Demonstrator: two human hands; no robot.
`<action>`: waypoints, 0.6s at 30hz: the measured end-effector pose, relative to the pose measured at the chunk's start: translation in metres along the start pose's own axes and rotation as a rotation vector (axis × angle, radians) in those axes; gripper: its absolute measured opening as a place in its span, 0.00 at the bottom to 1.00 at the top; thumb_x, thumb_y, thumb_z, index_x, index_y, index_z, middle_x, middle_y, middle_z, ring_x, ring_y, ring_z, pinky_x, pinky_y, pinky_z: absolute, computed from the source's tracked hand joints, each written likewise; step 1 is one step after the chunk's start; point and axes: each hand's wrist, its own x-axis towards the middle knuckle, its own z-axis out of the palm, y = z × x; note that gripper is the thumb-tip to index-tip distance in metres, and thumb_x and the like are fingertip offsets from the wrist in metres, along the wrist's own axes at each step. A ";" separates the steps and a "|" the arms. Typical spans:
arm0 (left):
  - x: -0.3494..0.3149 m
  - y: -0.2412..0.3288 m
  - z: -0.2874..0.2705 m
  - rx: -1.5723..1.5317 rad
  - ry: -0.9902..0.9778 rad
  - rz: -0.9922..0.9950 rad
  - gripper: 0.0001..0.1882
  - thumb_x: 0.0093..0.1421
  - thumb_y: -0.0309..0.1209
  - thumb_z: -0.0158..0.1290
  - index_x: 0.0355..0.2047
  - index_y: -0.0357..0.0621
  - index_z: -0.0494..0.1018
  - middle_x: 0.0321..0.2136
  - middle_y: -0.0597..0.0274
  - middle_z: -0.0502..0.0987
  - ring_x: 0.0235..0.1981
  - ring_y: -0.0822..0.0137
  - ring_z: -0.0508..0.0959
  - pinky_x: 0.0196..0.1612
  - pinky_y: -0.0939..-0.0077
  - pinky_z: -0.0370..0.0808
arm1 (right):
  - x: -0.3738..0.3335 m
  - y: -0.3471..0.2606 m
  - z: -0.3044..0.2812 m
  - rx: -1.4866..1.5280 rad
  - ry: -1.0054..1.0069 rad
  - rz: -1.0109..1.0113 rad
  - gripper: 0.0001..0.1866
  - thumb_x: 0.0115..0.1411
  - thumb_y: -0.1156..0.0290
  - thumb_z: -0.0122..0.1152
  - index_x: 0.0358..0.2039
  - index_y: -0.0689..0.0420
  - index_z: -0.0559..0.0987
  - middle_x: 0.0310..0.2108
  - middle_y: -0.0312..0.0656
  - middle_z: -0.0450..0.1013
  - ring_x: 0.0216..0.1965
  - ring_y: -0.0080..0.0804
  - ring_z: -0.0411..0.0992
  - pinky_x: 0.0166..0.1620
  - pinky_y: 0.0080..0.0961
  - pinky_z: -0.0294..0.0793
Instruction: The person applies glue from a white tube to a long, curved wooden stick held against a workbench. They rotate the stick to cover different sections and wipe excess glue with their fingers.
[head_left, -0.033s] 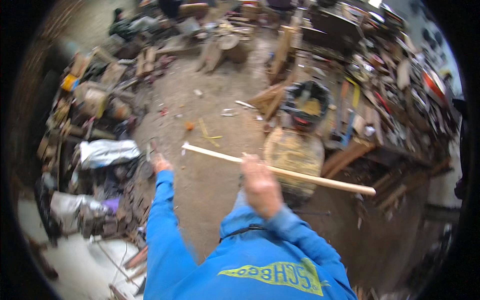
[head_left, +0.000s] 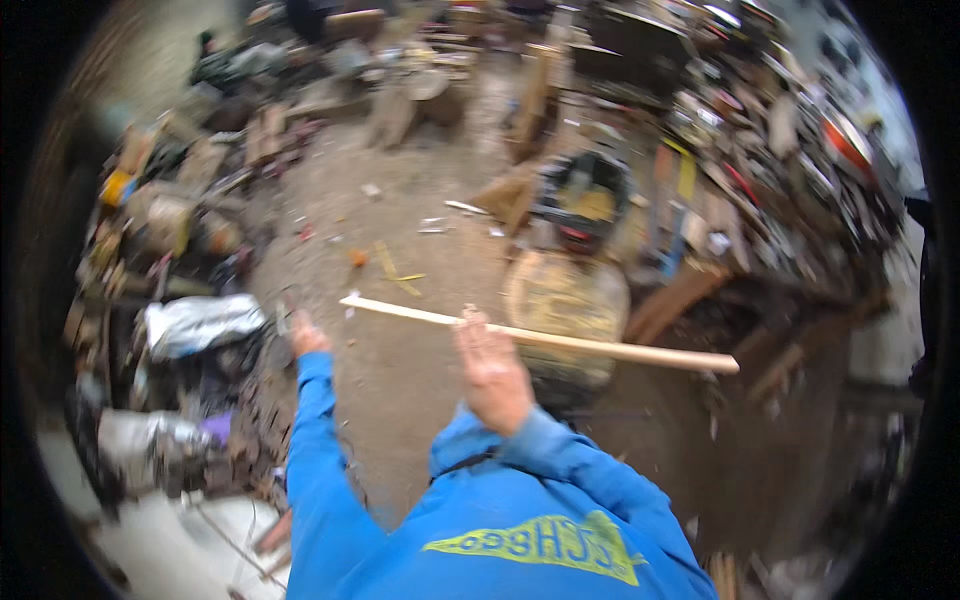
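My right hand (head_left: pixel 496 382) is closed round a long, pale wooden stick (head_left: pixel 625 351), gripping it left of its middle. The stick lies nearly level across the view, its thin end to the left and its thicker, rounded end to the right. It passes above a round chopping block (head_left: pixel 568 292) strewn with yellowish shavings. My left arm reaches forward at the left, and my left hand (head_left: pixel 309 338) is apart from the stick's thin end. Blur smears its fingers; a thin shape shows beside them, but I cannot tell whether it is held.
A black-lined bucket (head_left: pixel 585 200) with shavings stands behind the block. Heaped wood and tools (head_left: pixel 790 150) fill the right side. White sacks (head_left: pixel 203 325) and clutter line the left. A yellow strip (head_left: pixel 385 262) and scraps lie on the floor (head_left: pixel 330 220).
The surroundings have shifted left and slightly up in the view. My hands and the stick appear farther left too, with my right hand still on the stick.
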 end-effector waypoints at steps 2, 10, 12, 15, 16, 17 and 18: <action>-0.012 0.039 -0.015 -0.120 0.077 0.260 0.33 0.53 0.20 0.45 0.63 0.33 0.62 0.63 0.41 0.63 0.64 0.48 0.64 0.66 0.59 0.61 | -0.019 0.005 0.026 0.151 0.173 0.153 0.39 0.58 0.58 0.60 0.64 0.66 0.60 0.66 0.57 0.57 0.68 0.50 0.53 0.69 0.42 0.51; -0.104 0.270 -0.109 -0.677 0.085 0.774 0.28 0.51 0.16 0.45 0.54 0.31 0.71 0.51 0.39 0.75 0.52 0.45 0.77 0.52 0.57 0.77 | -0.249 0.234 -0.062 -0.523 0.283 1.040 0.28 0.69 0.63 0.41 0.63 0.69 0.62 0.65 0.59 0.57 0.68 0.54 0.53 0.70 0.46 0.48; -0.137 0.332 -0.117 -0.741 -0.062 0.955 0.27 0.53 0.22 0.50 0.56 0.31 0.69 0.54 0.41 0.73 0.56 0.48 0.73 0.57 0.57 0.73 | -0.273 0.273 -0.104 -0.485 0.428 1.344 0.24 0.70 0.61 0.40 0.60 0.64 0.68 0.63 0.56 0.62 0.65 0.54 0.58 0.68 0.45 0.51; -0.177 0.404 -0.121 -0.615 -0.520 1.192 0.42 0.59 0.41 0.55 0.68 0.34 0.50 0.69 0.46 0.51 0.70 0.54 0.51 0.71 0.60 0.50 | -0.221 0.283 -0.132 -0.236 0.950 0.920 0.20 0.67 0.65 0.49 0.56 0.62 0.72 0.59 0.54 0.66 0.63 0.51 0.61 0.66 0.41 0.58; -0.179 0.414 -0.118 -0.472 -0.528 1.226 0.45 0.61 0.50 0.51 0.69 0.37 0.46 0.70 0.48 0.47 0.72 0.55 0.47 0.72 0.61 0.46 | -0.185 0.274 -0.131 -0.285 0.884 0.712 0.18 0.65 0.71 0.53 0.54 0.59 0.73 0.58 0.53 0.67 0.62 0.49 0.63 0.64 0.38 0.61; -0.174 0.409 -0.113 -0.409 -0.496 1.199 0.45 0.61 0.53 0.48 0.69 0.39 0.47 0.70 0.49 0.47 0.72 0.55 0.46 0.72 0.60 0.44 | -0.143 0.261 -0.126 -0.304 0.837 0.580 0.16 0.63 0.72 0.54 0.52 0.55 0.77 0.58 0.53 0.68 0.61 0.48 0.63 0.64 0.39 0.60; -0.170 0.396 -0.109 -0.337 -0.491 1.187 0.46 0.61 0.56 0.46 0.70 0.40 0.47 0.71 0.50 0.46 0.72 0.56 0.45 0.72 0.60 0.43 | -0.102 0.248 -0.123 -0.289 0.795 0.494 0.14 0.61 0.70 0.58 0.47 0.53 0.80 0.58 0.52 0.67 0.63 0.49 0.62 0.65 0.41 0.57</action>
